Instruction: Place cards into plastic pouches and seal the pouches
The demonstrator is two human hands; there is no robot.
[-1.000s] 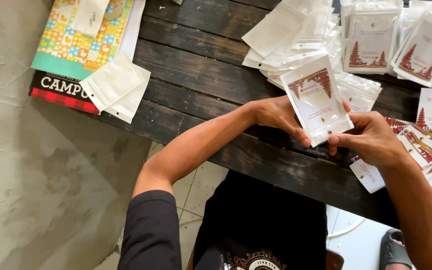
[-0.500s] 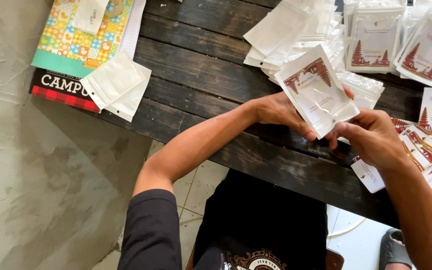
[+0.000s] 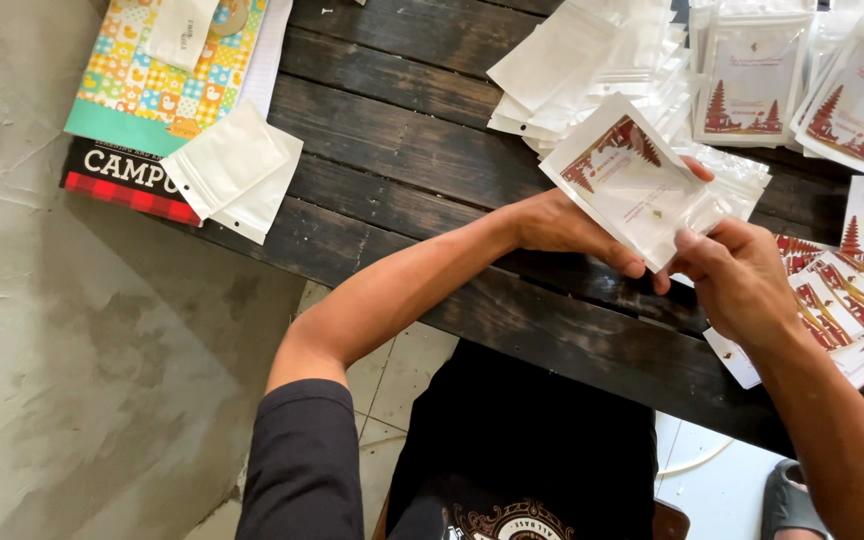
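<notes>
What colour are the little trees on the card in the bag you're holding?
Dark red, on a white card inside the clear bag held by both hands; the head view shows it best.

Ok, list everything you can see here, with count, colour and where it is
Dark wooden plank table: one, dark brown, fills the upper frame.
Clear plastic pouch with a red-printed white card inside: one, held above the table by both hands.
Pile of empty white plastic pouches: many, white, top centre.
Filled pouches with red-printed cards: several, top right.
Loose red-printed white cards: many, right edge.
Two white pouches: left, overlapping the books.
Colourful checked book: one, top left.
Black and red book: one, underneath it.
Grey sandal: one, bottom right.
Left hand: fingers under the pouch.
Right hand: fingers pinching its lower edge.
</notes>
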